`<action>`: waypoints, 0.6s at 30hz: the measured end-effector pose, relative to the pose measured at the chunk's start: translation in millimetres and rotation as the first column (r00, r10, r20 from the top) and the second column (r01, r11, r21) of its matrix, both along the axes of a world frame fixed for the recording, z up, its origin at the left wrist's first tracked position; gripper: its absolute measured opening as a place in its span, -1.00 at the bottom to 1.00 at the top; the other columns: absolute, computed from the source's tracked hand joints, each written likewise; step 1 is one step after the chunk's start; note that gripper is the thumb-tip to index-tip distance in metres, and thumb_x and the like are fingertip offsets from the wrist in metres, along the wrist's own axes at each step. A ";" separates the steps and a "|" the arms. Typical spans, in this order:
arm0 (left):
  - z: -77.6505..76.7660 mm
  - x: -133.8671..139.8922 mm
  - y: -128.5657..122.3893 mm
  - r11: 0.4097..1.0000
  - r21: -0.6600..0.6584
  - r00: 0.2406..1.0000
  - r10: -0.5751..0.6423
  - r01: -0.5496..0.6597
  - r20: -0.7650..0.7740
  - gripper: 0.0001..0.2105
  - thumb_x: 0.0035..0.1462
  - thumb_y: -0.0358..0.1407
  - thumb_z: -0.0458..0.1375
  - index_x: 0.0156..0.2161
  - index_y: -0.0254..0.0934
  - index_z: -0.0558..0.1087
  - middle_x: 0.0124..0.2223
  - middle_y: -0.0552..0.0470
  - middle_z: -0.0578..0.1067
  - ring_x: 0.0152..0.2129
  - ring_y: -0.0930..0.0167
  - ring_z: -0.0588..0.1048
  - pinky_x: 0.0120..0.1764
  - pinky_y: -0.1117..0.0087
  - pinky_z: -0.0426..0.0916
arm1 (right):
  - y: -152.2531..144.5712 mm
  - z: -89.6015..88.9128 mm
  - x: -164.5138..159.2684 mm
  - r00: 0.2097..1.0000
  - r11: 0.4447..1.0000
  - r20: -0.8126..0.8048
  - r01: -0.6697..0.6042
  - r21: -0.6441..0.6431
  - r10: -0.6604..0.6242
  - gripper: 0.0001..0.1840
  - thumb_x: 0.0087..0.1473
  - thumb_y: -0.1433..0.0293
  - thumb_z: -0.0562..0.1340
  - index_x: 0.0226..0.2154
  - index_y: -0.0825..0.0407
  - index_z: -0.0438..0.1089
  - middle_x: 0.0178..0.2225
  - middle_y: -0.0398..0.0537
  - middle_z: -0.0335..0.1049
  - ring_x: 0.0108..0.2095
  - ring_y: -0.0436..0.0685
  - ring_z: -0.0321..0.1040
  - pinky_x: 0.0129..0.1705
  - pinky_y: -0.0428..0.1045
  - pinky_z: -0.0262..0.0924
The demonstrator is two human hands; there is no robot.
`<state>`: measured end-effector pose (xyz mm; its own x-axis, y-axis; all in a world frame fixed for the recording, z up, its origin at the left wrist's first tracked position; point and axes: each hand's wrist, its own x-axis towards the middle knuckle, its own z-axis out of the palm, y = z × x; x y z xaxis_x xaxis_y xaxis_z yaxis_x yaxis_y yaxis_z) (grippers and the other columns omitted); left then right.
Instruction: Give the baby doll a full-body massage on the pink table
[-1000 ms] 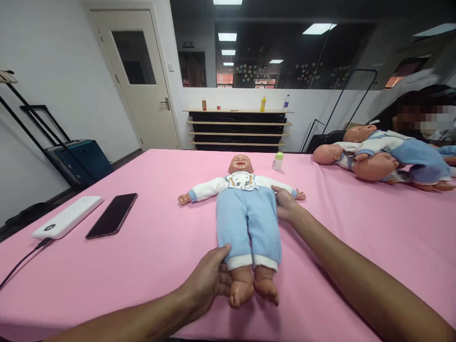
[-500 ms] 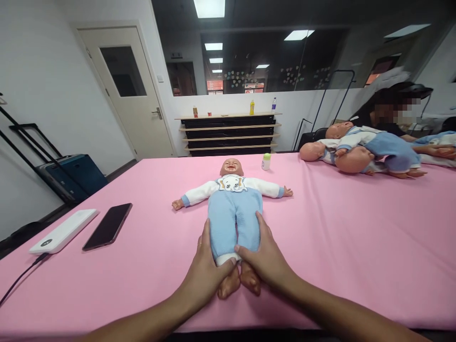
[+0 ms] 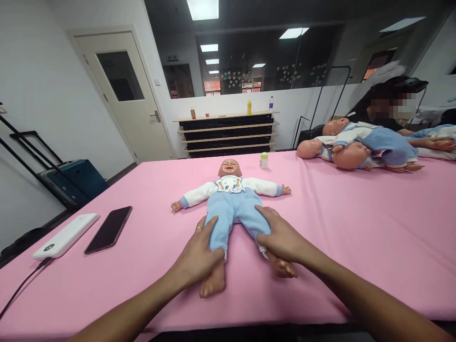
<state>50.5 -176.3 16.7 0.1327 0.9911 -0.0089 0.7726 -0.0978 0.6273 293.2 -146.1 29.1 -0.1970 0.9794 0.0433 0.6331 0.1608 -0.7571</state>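
Observation:
A baby doll (image 3: 235, 206) in light blue trousers and a white top with an animal-face bib lies on its back on the pink-covered table (image 3: 142, 280). Its head points away from me, and both arms stretch out sideways. My left hand (image 3: 199, 251) is wrapped round the doll's leg on the left, thumb near the trouser cuff. Round the leg on the right, my right hand (image 3: 280, 235) grips in the same way. The legs are spread apart, with bare feet showing beyond the cuffs.
A small green-capped bottle (image 3: 263, 161) stands beyond the doll. To the left lie a phone (image 3: 109, 230) and a white power bank (image 3: 66, 236) with a cable. Several dolls (image 3: 370, 142) are piled at the right back, where another person (image 3: 379, 102) sits.
Both hands have moved outward with the doll's legs in them. The legs went from side by side to spread apart. The view has shifted slightly.

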 end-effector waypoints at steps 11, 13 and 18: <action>-11.9 -52.6 73.8 0.899 0.437 0.963 0.129 -0.012 -0.239 -0.46 0.23 -0.18 -0.05 0.30 -0.19 0.09 0.28 -0.10 0.22 0.23 0.17 0.16 0.23 0.08 0.08 | 40.4 -20.7 18.2 0.998 0.950 0.063 0.008 0.313 -0.029 -0.45 0.20 0.27 0.06 0.23 -0.06 0.12 0.19 0.01 0.22 0.16 0.22 0.19 0.19 0.15 0.10; -19.8 -70.3 113.1 0.875 0.483 0.917 0.211 -0.023 -0.339 -0.42 0.18 -0.24 0.00 0.29 -0.31 0.09 0.28 -0.21 0.20 0.23 0.11 0.12 0.22 0.06 0.06 | 76.2 -22.5 23.8 0.976 0.904 0.187 0.025 0.426 -0.115 -0.51 0.18 0.37 0.04 0.16 0.02 0.20 0.14 0.09 0.26 0.15 0.26 0.18 0.17 0.15 0.08; -37.2 -90.9 177.8 0.956 0.286 0.851 0.202 -0.064 -0.485 -0.58 0.05 -0.24 0.09 0.04 -0.33 0.35 0.00 -0.28 0.45 -0.01 0.04 0.37 -0.01 0.07 0.24 | 156.0 -42.5 27.3 0.772 0.855 0.526 0.042 0.518 -0.356 -0.53 0.17 0.27 0.08 0.08 0.17 0.24 0.15 0.34 0.16 0.24 0.50 -0.11 0.18 0.37 -0.18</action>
<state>-40.4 1.5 -20.5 0.0448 0.9762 0.2122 0.9907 -0.0707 0.1161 320.5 10.0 -13.4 -0.1388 0.8908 0.4326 0.9756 0.1979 -0.0946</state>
